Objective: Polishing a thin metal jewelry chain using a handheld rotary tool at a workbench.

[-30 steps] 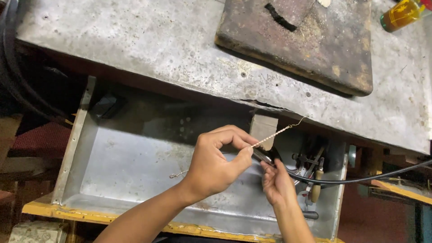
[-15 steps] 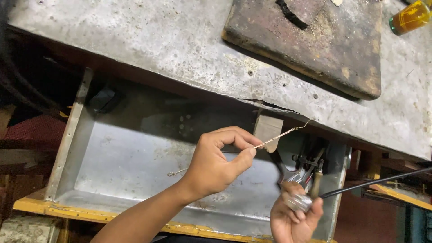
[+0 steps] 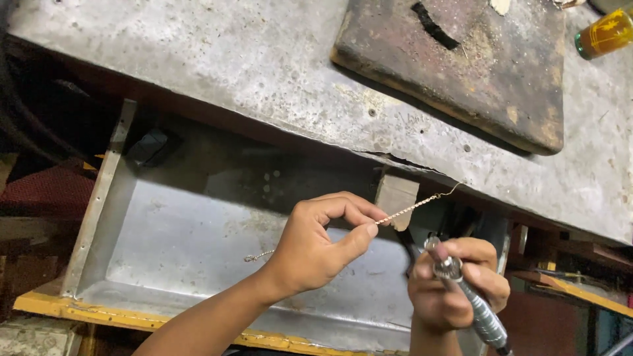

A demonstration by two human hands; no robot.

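Over metal tray (image 3: 171, 244) — left hand (image 3: 313, 247) pinches twisted wire (image 3: 409, 209), right hand (image 3: 455, 290) grips rotary handpiece (image 3: 471, 303).

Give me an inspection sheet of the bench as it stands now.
Surface: worn grey metal benchtop, scratched.
Job's things: thin twisted wire; rotary handpiece.
Clutter: brown slab; amber bottle on the benchtop.
Grips: left hand pinches the wire; right hand wraps the handpiece.
Cables: dark cables at far left.
Surroundings: open metal tray below the benchtop.
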